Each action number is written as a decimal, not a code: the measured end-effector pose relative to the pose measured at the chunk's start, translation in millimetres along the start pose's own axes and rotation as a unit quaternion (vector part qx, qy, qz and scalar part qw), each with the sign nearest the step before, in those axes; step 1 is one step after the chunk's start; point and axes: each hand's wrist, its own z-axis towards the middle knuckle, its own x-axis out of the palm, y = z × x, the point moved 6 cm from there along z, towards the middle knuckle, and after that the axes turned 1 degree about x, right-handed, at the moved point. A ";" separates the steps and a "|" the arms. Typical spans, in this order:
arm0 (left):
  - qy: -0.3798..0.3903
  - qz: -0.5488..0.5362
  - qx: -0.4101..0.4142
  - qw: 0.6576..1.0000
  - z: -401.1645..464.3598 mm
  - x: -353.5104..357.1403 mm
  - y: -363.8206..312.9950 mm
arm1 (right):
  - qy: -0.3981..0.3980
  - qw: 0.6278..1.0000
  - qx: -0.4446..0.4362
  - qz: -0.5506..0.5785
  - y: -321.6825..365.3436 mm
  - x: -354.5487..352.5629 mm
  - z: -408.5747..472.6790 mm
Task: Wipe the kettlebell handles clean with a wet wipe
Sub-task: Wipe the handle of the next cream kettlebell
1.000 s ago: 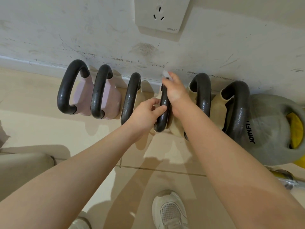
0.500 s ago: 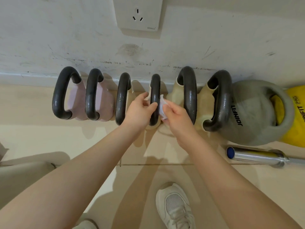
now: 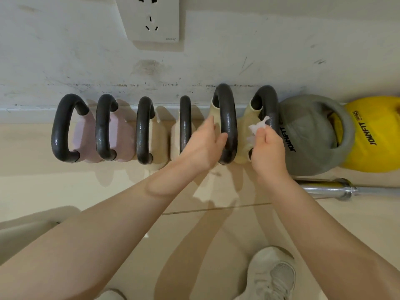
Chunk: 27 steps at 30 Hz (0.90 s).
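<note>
The left hand (image 3: 203, 146) rests spread against the fifth handle (image 3: 227, 118), likely steadying it; the right hand (image 3: 267, 148) pinches the wet wipe (image 3: 257, 126) beside it.

A scuffed white wall (image 3: 281, 40) with a socket plate (image 3: 151, 18) meets a beige tiled floor (image 3: 32, 180).

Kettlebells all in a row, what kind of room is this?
Probably a home gym corner: kettlebells lined along a scuffed wall, a steel barbell on the floor, and a right hand holding a wet wipe.
</note>
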 end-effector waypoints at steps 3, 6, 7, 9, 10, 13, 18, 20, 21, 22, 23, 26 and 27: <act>0.056 0.004 -0.030 0.998 5.7 18.6 -0.5 | -0.002 1.000 -0.013 0.019 7.1 -0.1 0.5; 0.015 -0.049 -0.043 0.998 10.2 14.4 3.3 | 0.100 0.990 0.004 0.103 16.7 22.9 -2.6; 0.007 -0.076 -0.056 0.995 12.3 12.1 5.6 | 0.145 0.979 0.028 0.142 16.7 34.6 -6.9; 0.007 -0.158 -0.087 0.984 15.9 9.2 8.3 | 0.149 0.959 0.100 0.220 15.2 45.0 -5.6; 0.011 -0.202 -0.094 0.975 16.8 10.1 8.2 | 0.125 0.950 0.132 0.254 13.3 45.7 2.2; 0.002 -0.232 -0.086 0.969 23.4 8.9 6.1 | 0.106 0.955 0.162 0.224 18.2 45.9 29.1; -0.022 -0.252 -0.077 0.964 25.2 14.3 9.9 | 0.124 0.966 0.116 0.194 4.6 49.7 28.8; -0.020 -0.260 -0.077 0.962 26.0 14.9 10.1 | 0.150 0.966 0.138 0.156 5.6 50.7 35.6; -0.017 -0.271 -0.086 0.959 26.0 15.1 11.6 | 0.158 0.966 0.152 0.141 9.8 52.5 43.1; -0.015 -0.276 -0.094 0.956 26.0 14.3 12.1 | 0.164 0.963 0.160 0.140 17.8 55.2 51.8; -0.013 -0.275 -0.099 0.956 26.6 13.8 12.9 | 0.162 0.962 0.163 0.145 27.0 56.8 59.7; -0.011 -0.240 -0.087 0.967 27.6 14.3 13.0 | 0.156 0.963 0.170 0.136 31.2 61.1 70.3; -0.010 -0.227 -0.079 0.971 26.8 14.7 11.7 | 0.174 0.963 0.171 0.113 24.6 60.4 65.0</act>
